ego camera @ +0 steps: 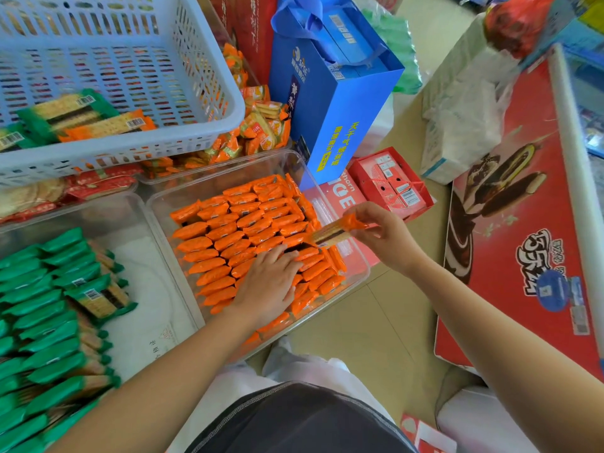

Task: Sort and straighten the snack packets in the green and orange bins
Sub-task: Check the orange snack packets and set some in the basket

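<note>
Two hands sorting orange snack packets in a clear plastic bin (361,273).
Left hand (269,282) lies spread, pressing the rows inside; right hand (385,235) pinches one orange-wrapped wafer packet (336,230) above the bin's right edge.

views: 1 | head-worn, wide-angle | faces forward and down | close above orange bin (196,191)

Beige tiled floor (376,338), blue gift bag (340,103)
</note>
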Demonstrator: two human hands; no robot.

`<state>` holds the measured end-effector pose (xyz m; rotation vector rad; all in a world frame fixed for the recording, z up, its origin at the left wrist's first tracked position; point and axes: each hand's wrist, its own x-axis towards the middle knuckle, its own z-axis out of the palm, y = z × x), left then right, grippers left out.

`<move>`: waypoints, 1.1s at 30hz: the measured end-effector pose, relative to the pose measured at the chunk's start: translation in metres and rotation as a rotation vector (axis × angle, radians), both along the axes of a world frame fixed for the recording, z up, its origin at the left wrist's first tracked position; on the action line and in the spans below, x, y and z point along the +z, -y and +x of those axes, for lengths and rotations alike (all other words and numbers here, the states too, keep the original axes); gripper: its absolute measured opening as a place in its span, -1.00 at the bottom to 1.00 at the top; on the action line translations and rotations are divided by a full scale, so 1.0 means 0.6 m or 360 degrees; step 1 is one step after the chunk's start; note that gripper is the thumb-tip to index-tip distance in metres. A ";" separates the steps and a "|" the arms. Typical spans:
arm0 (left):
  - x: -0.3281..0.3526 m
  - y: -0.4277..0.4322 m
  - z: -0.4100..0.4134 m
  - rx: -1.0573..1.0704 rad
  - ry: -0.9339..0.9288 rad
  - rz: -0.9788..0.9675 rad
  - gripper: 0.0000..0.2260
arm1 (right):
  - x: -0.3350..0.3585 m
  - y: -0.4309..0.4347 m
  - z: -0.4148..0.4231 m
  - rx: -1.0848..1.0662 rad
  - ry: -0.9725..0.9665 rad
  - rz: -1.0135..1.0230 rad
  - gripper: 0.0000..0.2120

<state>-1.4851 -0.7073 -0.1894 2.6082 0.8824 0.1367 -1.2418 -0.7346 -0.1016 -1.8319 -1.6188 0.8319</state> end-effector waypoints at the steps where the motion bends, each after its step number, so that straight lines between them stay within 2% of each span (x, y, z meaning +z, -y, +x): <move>1: -0.001 -0.002 -0.003 0.0006 0.0012 0.0028 -0.61 | -0.003 -0.002 -0.004 0.0037 0.0033 0.0022 -0.71; 5: -0.009 -0.008 -0.014 0.0016 -0.0002 0.0063 -0.61 | -0.022 -0.015 -0.018 0.0185 0.0220 0.0111 -0.79; 11: -0.007 -0.003 -0.023 0.0098 0.0055 0.0030 -0.65 | -0.046 -0.035 -0.037 0.0347 0.0509 0.0231 -0.73; 18: -0.010 -0.008 -0.033 0.0102 0.0088 -0.0040 -0.63 | -0.071 -0.040 -0.043 0.0553 0.0617 0.0152 -0.73; 25: -0.019 -0.008 -0.040 0.0106 0.0017 -0.0082 -0.52 | -0.090 -0.055 -0.083 0.0533 0.0782 0.0437 -0.77; 29: -0.025 -0.012 -0.050 0.0064 -0.0038 -0.0093 -0.49 | -0.096 -0.058 -0.082 0.0625 0.0866 0.0421 -0.85; 33: -0.023 -0.014 -0.053 0.0039 -0.0092 -0.0181 -0.49 | -0.105 -0.038 -0.066 0.0575 0.0927 0.0345 -0.89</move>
